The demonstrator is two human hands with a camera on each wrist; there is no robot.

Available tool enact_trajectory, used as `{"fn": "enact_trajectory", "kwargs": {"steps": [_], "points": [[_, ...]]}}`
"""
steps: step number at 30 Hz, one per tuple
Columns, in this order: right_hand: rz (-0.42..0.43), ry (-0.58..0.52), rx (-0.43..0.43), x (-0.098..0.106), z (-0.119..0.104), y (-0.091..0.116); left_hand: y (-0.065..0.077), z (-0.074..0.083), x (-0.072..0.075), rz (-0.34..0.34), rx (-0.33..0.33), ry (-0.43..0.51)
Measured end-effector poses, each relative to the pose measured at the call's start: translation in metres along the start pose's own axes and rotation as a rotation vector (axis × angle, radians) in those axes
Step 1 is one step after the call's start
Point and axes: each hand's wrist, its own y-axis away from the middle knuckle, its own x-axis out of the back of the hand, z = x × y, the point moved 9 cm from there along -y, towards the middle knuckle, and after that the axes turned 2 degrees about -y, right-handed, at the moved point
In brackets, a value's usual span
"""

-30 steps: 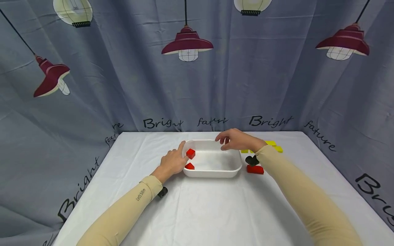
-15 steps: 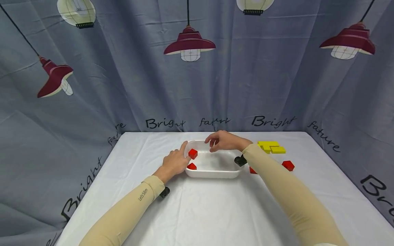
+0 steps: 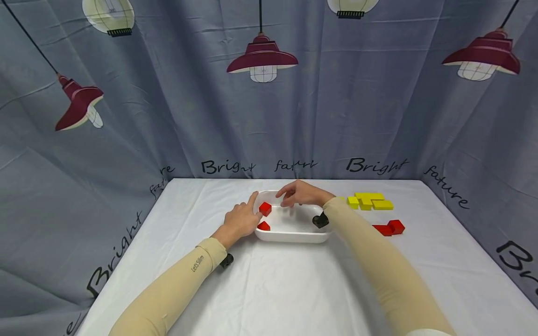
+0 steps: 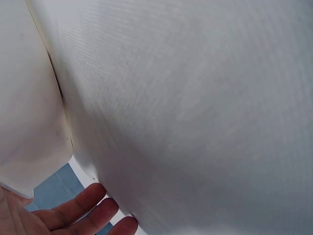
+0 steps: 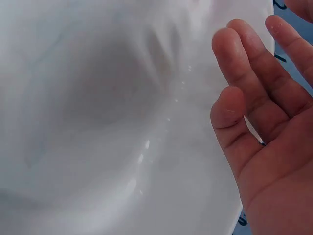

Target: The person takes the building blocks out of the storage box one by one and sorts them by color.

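A white rectangular tray (image 3: 293,237) stands mid-table. Two red blocks lie at its left end: a faceted one (image 3: 265,208) and a pointed one (image 3: 264,227) by the front wall. My left hand (image 3: 240,218) rests at the left rim, its index finger stretched along it and the thumb near the pointed block. In the left wrist view, several fingers (image 4: 78,205) lie loosely extended beside the tray's outer wall. Above the back half of the tray hovers my right hand (image 3: 301,193). Its fingers (image 5: 232,54) are loosely bent and hold nothing.
Several yellow blocks (image 3: 381,205) sit on the white table (image 3: 286,289) at the back right. Nearer, two red blocks (image 3: 396,227) lie side by side, partly behind the right sleeve (image 3: 370,261). A grey printed curtain (image 3: 290,121) closes off the back and sides.
My right hand has moved left across the tray, and its arm uncovers more yellow and red blocks on the right. The left hand stays at the rim. The head view has turned slightly.
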Motion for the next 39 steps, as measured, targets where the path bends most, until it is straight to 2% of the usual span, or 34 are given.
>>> {"fn": "enact_trajectory", "kwargs": {"steps": [15, 22, 39], "points": [[-0.01, 0.04, -0.052, -0.024, 0.009, -0.018, 0.002, 0.0, 0.002, -0.001, -0.005, -0.007], [-0.027, 0.064, -0.047, -0.032, 0.002, -0.023, 0.003, 0.001, 0.003, 0.002, -0.012, -0.012], [0.021, 0.132, -0.078, -0.046, -0.005, -0.045, 0.004, 0.001, 0.005, 0.001, -0.026, -0.019]]}}
